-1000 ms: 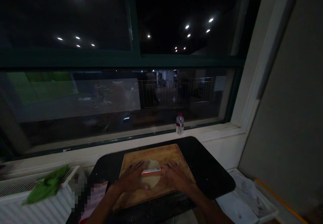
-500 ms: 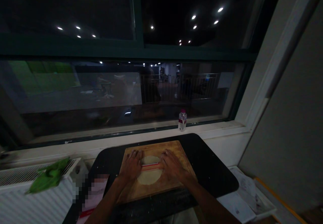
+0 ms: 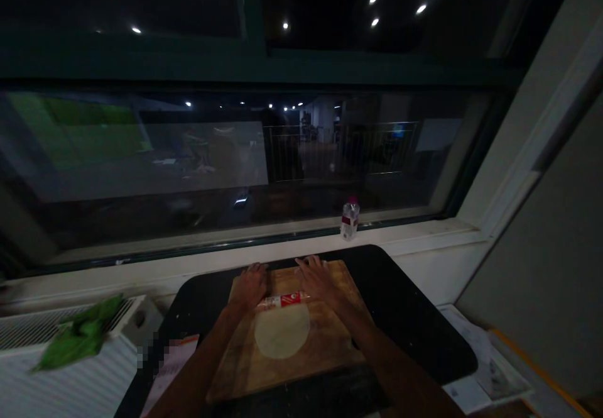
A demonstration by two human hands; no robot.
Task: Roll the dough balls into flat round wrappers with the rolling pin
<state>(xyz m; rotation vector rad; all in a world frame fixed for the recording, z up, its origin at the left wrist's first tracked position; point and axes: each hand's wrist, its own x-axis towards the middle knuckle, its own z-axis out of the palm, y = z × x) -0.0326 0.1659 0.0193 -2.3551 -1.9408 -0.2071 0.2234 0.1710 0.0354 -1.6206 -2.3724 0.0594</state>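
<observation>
A thin, pale round of dough (image 3: 282,332) lies flat on a wooden board (image 3: 325,355). Across its far edge rests a rolling pin (image 3: 289,299) with a red and white label or wrapper. My left hand (image 3: 254,283) lies over the pin's left end, fingers stretched forward past it. Over the right end is my right hand (image 3: 318,278), its fingers spread and reaching toward the board's far edge. Both palms seem to press on the pin from above, and its ends are hidden under them.
The board sits on a black tabletop (image 3: 405,317). A small bottle (image 3: 350,220) with a pink cap stands on the windowsill (image 3: 414,232). To the left, a green cloth (image 3: 80,333) drapes over a white radiator (image 3: 85,380). Papers (image 3: 490,368) lie at the lower right.
Both hands have pushed the rolling pin forward, from the middle of the dough to its far edge. The pin has turned, showing more of its label. The camera view has tilted down.
</observation>
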